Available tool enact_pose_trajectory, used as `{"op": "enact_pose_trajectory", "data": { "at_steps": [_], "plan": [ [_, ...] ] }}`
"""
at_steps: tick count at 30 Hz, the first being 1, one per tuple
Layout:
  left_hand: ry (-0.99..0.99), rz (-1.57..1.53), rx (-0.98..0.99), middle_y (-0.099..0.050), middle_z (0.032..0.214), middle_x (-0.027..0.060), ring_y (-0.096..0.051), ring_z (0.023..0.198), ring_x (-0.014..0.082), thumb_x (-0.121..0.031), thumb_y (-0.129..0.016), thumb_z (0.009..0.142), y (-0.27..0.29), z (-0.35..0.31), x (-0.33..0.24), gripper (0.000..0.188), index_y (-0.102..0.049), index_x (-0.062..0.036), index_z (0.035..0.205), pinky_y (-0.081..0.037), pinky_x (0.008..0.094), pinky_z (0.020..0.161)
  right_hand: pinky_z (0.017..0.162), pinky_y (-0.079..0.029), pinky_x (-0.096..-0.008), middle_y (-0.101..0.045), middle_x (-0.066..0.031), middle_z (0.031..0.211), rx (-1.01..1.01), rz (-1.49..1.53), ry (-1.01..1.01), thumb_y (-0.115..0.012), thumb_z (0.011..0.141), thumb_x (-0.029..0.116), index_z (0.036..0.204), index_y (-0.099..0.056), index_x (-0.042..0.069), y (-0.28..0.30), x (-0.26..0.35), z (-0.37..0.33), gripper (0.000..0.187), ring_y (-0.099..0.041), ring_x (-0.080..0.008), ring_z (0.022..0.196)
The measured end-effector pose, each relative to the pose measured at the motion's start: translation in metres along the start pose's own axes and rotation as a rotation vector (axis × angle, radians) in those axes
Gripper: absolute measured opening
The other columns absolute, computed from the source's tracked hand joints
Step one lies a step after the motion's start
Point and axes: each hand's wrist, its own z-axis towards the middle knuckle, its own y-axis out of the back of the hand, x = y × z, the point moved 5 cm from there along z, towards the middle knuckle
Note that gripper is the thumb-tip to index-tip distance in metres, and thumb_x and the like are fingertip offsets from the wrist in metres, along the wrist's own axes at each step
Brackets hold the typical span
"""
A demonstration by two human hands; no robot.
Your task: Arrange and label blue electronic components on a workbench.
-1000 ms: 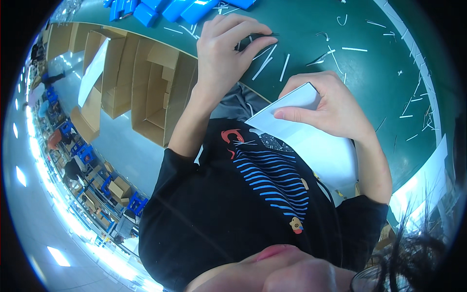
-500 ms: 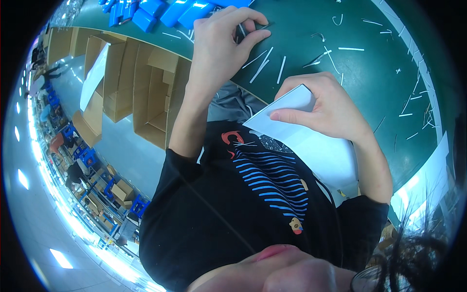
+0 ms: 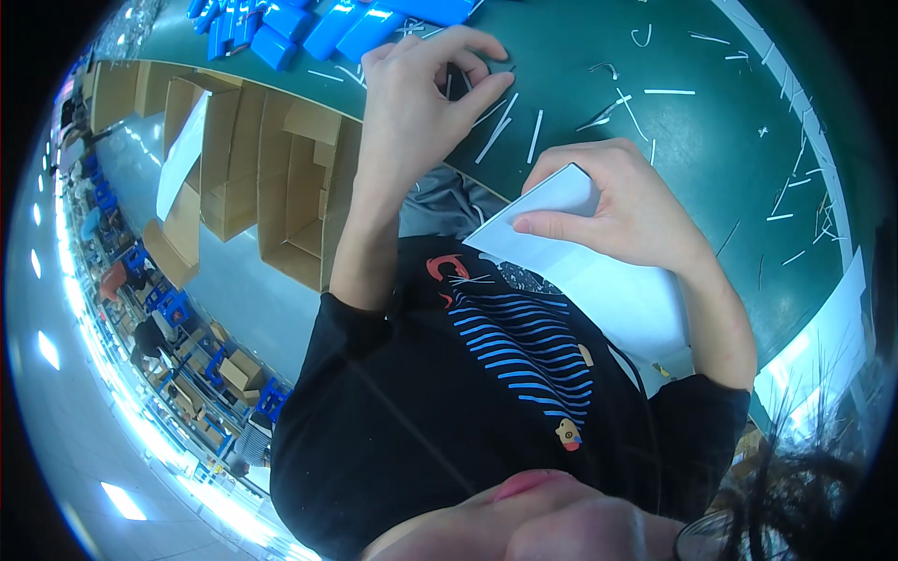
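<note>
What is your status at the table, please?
Right hand holds flat white piece. Left hand curled at green table, grip unclear. Loose white strips scattered nearby.

Beyond the right hand (image 3: 627, 201) there is room to pass above the table (image 3: 692, 168) and its thin strips (image 3: 669, 92); blue packs (image 3: 337, 28) block beyond the left hand (image 3: 412, 103), cardboard boxes (image 3: 229, 168) beside.

There are two hands (image 3: 412, 107) (image 3: 622, 201), one held panel (image 3: 557, 198) and at least six blue packs (image 3: 371, 35).
</note>
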Motion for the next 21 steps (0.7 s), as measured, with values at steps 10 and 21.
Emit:
{"op": "enact_pose_trajectory", "data": {
  "at_steps": [10,21],
  "plan": [
    [0.241,0.081,0.237,-0.07,0.077,0.0011,-0.059,0.063,0.0148,-0.011,-0.086,0.086,0.001,0.013,0.003,0.008,-0.08,-0.0074,0.091,-0.05,0.0221,0.055,0.071,-0.05,-0.0314,-0.075,-0.0079,0.082,-0.006,0.024,0.002,-0.087,0.08,0.019,0.09,-0.076,0.002,-0.002,-0.002,-0.001,0.022,-0.065,-0.0235,0.068],
    [0.034,-0.026,0.145,-0.067,0.085,0.0027,-0.053,0.069,0.0137,-0.008,-0.082,0.089,0.007,-0.011,-0.003,0.006,-0.079,-0.006,0.094,-0.045,0.0232,0.063,0.074,-0.051,-0.0345,-0.075,-0.0092,0.084,0.009,-0.036,-0.035,-0.087,0.08,0.024,0.09,-0.076,0.003,-0.002,-0.005,-0.001,0.026,-0.065,-0.0262,0.07]
  ]
}}
